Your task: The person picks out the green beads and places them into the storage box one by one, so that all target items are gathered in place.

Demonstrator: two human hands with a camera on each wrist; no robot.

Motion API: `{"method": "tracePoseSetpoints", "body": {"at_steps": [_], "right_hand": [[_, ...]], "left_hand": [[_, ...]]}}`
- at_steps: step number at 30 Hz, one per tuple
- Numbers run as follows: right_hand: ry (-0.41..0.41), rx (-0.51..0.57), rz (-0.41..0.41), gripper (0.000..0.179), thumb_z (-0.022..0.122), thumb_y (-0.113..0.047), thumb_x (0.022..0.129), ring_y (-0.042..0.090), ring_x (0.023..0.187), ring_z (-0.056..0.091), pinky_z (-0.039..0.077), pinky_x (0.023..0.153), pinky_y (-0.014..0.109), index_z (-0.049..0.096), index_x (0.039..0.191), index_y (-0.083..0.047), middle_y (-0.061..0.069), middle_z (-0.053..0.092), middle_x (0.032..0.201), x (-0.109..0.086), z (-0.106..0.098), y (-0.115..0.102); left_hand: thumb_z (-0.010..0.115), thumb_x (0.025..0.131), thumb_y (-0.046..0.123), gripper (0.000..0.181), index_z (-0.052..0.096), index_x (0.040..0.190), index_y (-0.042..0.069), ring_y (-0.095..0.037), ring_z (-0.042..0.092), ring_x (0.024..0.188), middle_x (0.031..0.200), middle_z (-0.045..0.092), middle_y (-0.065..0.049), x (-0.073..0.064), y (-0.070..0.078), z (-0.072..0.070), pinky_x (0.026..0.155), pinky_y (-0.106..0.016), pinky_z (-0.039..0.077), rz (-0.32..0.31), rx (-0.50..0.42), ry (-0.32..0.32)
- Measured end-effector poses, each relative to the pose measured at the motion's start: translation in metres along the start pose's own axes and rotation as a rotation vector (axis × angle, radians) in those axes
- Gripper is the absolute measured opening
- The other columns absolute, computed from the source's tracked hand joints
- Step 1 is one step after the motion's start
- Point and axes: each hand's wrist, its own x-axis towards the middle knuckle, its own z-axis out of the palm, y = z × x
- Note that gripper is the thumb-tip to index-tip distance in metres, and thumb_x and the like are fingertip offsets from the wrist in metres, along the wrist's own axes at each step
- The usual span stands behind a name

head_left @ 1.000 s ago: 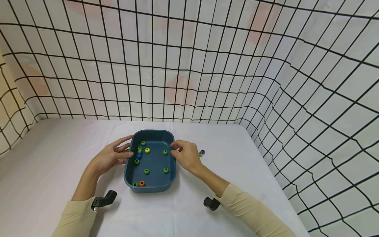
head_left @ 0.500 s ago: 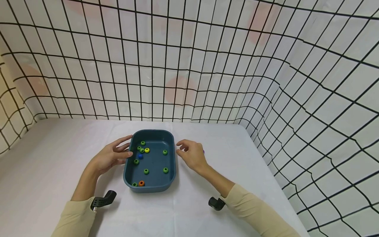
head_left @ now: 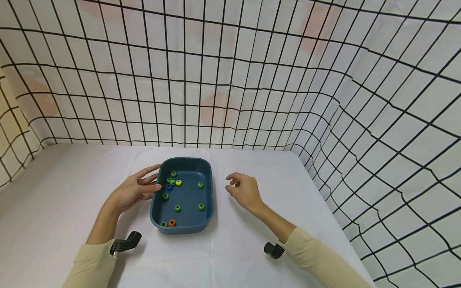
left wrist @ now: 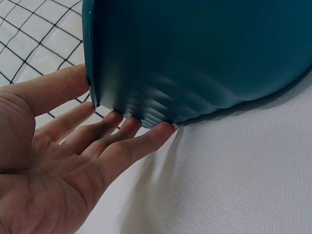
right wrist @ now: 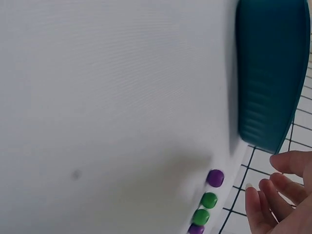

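My left hand (head_left: 131,190) rests against the left side of a dark blue rectangular tub (head_left: 185,228). In the left wrist view its thumb meets the rim, and the straight fingertips touch the outer wall low down. Inside the tub lie several green beads (head_left: 201,207), a yellow bead (head_left: 179,182), a blue bead (head_left: 169,187) and an orange bead (head_left: 172,223). To the right of the tub my right hand (head_left: 246,193) hovers over the table, fingers loosely bent, holding nothing. Purple beads (right wrist: 215,178) and green beads (right wrist: 209,200) lie in a row beneath it, hidden from the head view.
A white cloth (head_left: 187,260) covers the table. Black grid netting (head_left: 185,92) over white sheeting rises behind the table and along its right side. Each wrist wears a black camera mount (head_left: 127,242).
My right hand has moved from the tub's right rim away to the right, over the loose beads. Inside the tub, the blue bead and a green bead shifted slightly. The left hand stays put.
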Motion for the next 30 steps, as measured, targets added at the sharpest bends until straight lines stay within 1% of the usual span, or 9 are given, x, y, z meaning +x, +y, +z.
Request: {"method": "tracePoseSetpoints", "body": {"at_steps": [4, 8, 12, 15, 20, 24, 30], "right_hand": [[-0.019, 0.001, 0.022, 0.02, 0.073, -0.004, 0.083, 0.019, 0.075, 0.069, 0.056, 0.067, 0.033, 0.076, 0.103, -0.005, 0.008, 0.076, 0.085, -0.004, -0.003, 0.008], [-0.026, -0.006, 0.034, 0.023, 0.075, -0.004, 0.082, 0.02, 0.077, 0.068, 0.057, 0.07, 0.036, 0.075, 0.105, -0.002, 0.008, 0.075, 0.085, -0.007, -0.005, 0.016], [-0.042, -0.012, 0.059, 0.025, 0.076, -0.003, 0.081, 0.023, 0.08, 0.066, 0.053, 0.072, 0.037, 0.075, 0.106, 0.0, 0.01, 0.075, 0.085, -0.01, -0.006, 0.022], [-0.054, -0.022, 0.073, 0.025, 0.076, -0.002, 0.081, 0.023, 0.079, 0.063, 0.051, 0.071, 0.035, 0.075, 0.106, -0.001, 0.012, 0.075, 0.087, -0.012, -0.005, 0.027], [-0.074, -0.036, 0.069, 0.025, 0.072, 0.0, 0.081, 0.019, 0.075, 0.063, 0.052, 0.068, 0.033, 0.075, 0.105, -0.001, 0.012, 0.074, 0.087, -0.014, -0.002, 0.034], [-0.089, -0.036, 0.081, 0.026, 0.069, 0.0, 0.08, 0.017, 0.074, 0.063, 0.053, 0.068, 0.033, 0.075, 0.105, -0.001, 0.009, 0.074, 0.085, -0.015, 0.001, 0.037], [-0.103, -0.033, 0.086, 0.024, 0.07, -0.001, 0.081, 0.017, 0.074, 0.064, 0.055, 0.07, 0.034, 0.076, 0.105, -0.001, 0.009, 0.073, 0.085, -0.013, 0.006, 0.037]], "left_hand": [[0.066, 0.097, 0.009, 0.082, 0.019, 0.164, 0.018, -0.048, 0.042, 0.142, 0.166, 0.022, -0.024, 0.0, 0.0, -0.001, 0.103, -0.051, 0.051, -0.005, -0.001, 0.0], [0.066, 0.097, 0.01, 0.082, 0.019, 0.164, 0.018, -0.048, 0.041, 0.143, 0.166, 0.021, -0.024, 0.0, 0.001, -0.001, 0.104, -0.053, 0.05, -0.008, 0.008, 0.004], [0.066, 0.097, 0.01, 0.081, 0.02, 0.163, 0.018, -0.048, 0.041, 0.143, 0.166, 0.021, -0.024, 0.0, 0.001, -0.001, 0.104, -0.053, 0.049, -0.005, 0.009, 0.003], [0.066, 0.097, 0.01, 0.081, 0.02, 0.163, 0.018, -0.048, 0.041, 0.142, 0.166, 0.021, -0.024, 0.0, 0.001, -0.001, 0.104, -0.053, 0.049, -0.001, 0.009, 0.001], [0.065, 0.097, 0.01, 0.081, 0.02, 0.163, 0.017, -0.048, 0.041, 0.142, 0.166, 0.021, -0.024, 0.001, 0.001, -0.001, 0.104, -0.055, 0.048, 0.005, 0.008, -0.002], [0.066, 0.097, 0.01, 0.081, 0.02, 0.163, 0.018, -0.048, 0.041, 0.143, 0.166, 0.021, -0.024, 0.001, 0.0, -0.001, 0.104, -0.054, 0.049, 0.0, 0.007, -0.002], [0.066, 0.097, 0.01, 0.082, 0.02, 0.164, 0.018, -0.047, 0.041, 0.143, 0.166, 0.02, -0.024, 0.0, 0.0, 0.0, 0.103, -0.051, 0.051, -0.009, 0.003, 0.0]]}}
